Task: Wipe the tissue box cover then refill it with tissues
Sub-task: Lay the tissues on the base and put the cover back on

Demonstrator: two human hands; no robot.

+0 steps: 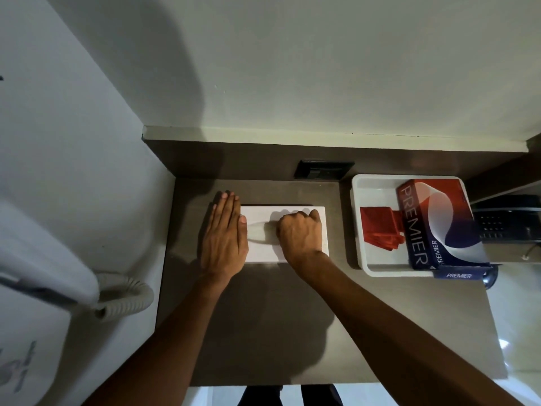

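The white tissue box cover (pixel 260 251) lies flat on the grey-brown counter (pixel 263 323). My left hand (pixel 224 235) rests flat against the cover's left end, fingers straight and pointing away from me. My right hand (pixel 300 232) sits on top of the cover as a closed fist, beside the oval slot (pixel 257 230); I cannot see anything in it. A red and blue PREMIER tissue box (pixel 433 218) leans in the white tray (pixel 355 227) to the right. A folded red cloth (pixel 377 227) lies in the same tray.
A black wall socket (pixel 323 169) sits behind the cover. A black telephone (pixel 506 221) stands right of the tray. A white wall-mounted appliance with a coiled cord (pixel 126 294) hangs on the left wall. The counter's front edge runs just above my feet.
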